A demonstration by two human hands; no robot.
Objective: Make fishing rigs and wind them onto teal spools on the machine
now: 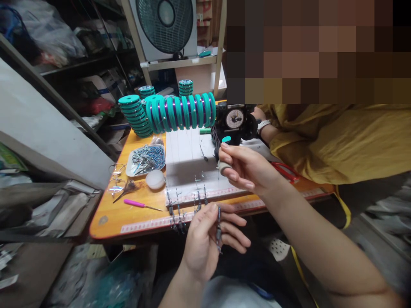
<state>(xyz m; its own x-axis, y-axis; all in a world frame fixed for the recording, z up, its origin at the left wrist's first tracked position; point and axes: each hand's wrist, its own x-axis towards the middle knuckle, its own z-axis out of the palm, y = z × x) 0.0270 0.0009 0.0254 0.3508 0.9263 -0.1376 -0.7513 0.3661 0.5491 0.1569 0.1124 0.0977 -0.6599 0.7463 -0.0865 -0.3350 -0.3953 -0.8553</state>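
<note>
Close to the table's front edge, my left hand (pixel 205 239) is palm up. Its thumb presses a dark fishing rig (pixel 218 229) with small beads and a sinker-like piece against the fingers, and the other fingers are spread. Higher and to the right is my right hand (pixel 248 167), thumb and fingertips pinched, with a pale finger cover (pixel 224 167) on one finger. What the pinch holds is too fine to make out. Beyond the hands, a row of green foam spools (pixel 181 112) lies sideways on a holder, thin lines hanging from it. Several dark rigs (pixel 180 211) dangle over the table's front edge.
On the wooden table (pixel 105 214) are a tray of small metal parts (pixel 147 158), a white round container (pixel 155 179), a pink-handled pick (pixel 136 203) and scissors (pixel 126 188). A black dial device (pixel 235 119) stands behind my right hand. A person in yellow (pixel 337 141) sits at the right.
</note>
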